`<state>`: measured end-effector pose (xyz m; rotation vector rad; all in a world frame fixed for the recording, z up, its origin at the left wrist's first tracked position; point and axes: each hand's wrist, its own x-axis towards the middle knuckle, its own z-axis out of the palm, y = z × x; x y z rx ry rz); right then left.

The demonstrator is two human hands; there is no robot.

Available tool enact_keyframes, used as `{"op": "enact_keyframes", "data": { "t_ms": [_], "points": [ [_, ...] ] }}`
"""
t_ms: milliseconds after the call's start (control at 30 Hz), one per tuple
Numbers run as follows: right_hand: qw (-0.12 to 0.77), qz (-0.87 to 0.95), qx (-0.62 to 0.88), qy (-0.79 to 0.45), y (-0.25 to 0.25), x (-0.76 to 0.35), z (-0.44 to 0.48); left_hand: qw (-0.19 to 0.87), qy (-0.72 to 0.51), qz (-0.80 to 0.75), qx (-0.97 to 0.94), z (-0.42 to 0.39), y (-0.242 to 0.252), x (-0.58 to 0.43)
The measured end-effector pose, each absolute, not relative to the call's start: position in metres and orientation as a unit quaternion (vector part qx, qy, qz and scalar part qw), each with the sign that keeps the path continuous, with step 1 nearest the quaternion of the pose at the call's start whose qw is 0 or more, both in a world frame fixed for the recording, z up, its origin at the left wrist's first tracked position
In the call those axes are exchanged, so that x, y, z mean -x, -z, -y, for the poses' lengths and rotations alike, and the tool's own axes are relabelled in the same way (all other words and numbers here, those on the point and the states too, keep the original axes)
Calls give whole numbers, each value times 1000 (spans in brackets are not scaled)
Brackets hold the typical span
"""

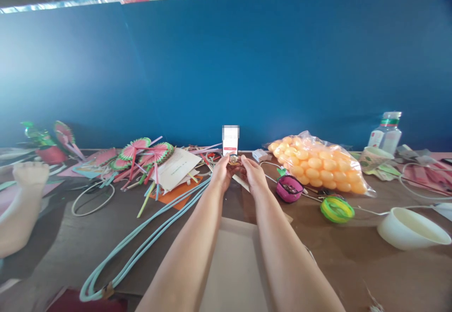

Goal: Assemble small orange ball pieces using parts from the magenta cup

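Note:
Both my arms stretch forward over the brown table. My left hand point(222, 168) and my right hand point(252, 171) meet near the blue wall. Their fingers close on a small shiny gold-coloured object point(233, 159) between the fingertips; it is too small to name its kind. Just behind the hands stands a phone point(230, 141) with a lit white screen, its top blurred out. A small white box point(261, 155) lies right of the hands. Beneath my forearms is a flat beige board point(237, 260).
Left are pink paper fans point(136, 149), papers point(176, 168), looped pale blue tubing point(141, 234) and another person's arm point(24, 204). To the right: a bag of orange balls point(319, 164), a purple pouch point(288, 188), a yellow-green coil point(336, 209), a white bowl point(413, 229) and a bottle point(386, 133).

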<state>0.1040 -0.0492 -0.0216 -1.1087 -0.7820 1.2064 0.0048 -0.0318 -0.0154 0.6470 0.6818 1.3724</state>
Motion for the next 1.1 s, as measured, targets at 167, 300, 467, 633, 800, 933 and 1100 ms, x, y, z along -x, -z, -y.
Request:
{"op": "enact_keyframes", "data": {
  "t_ms": [167,300,467,633,800,933,1100],
  "points": [
    [611,342,478,-530,22,-103,49,680,-612,-304,-265,29,16,-4],
    [613,343,476,-529,24,-103,49,682,-612,-305,-260,30,17,-3],
    [601,364,486,-519,26,-103,48,676,-616,-312,-257,31,15,-4],
    [476,491,654,-323,32,-110,47,660,-637,-343,-202,28,14,-2],
    [198,583,767,-178,41,-111,50,657,-648,-370,-106,22,14,3],
    [172,614,753,-164,45,-107,51,656,-652,-367,-94,20,14,4],
    [274,580,764,-71,30,-105,56,641,-668,-365,-95,20,16,6]
  ]
}}
